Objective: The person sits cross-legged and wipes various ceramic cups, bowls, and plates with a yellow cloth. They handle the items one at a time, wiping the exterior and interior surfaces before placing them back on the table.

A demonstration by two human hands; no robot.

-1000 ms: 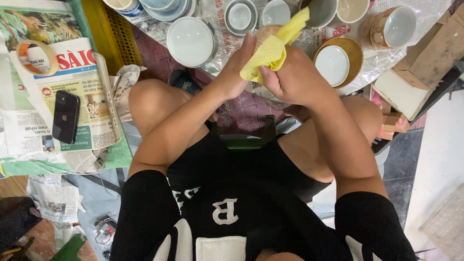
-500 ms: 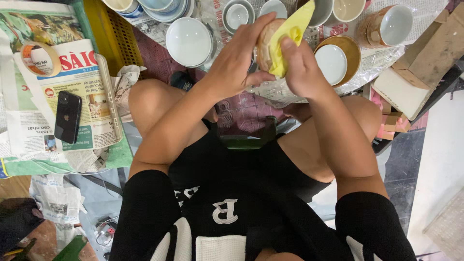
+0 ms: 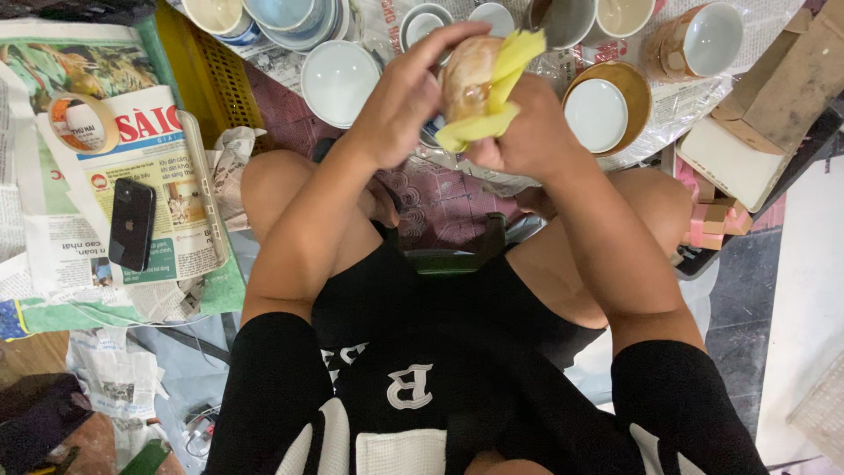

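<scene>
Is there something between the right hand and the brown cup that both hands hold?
Yes. A yellow cloth lies between the right hand and the brown cup. The left hand grips the cup directly.

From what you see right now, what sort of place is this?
Probably a small pottery workshop or packing spot on a floor. The hands wipe a cup with a yellow cloth; bowls and newspaper lie around.
</scene>
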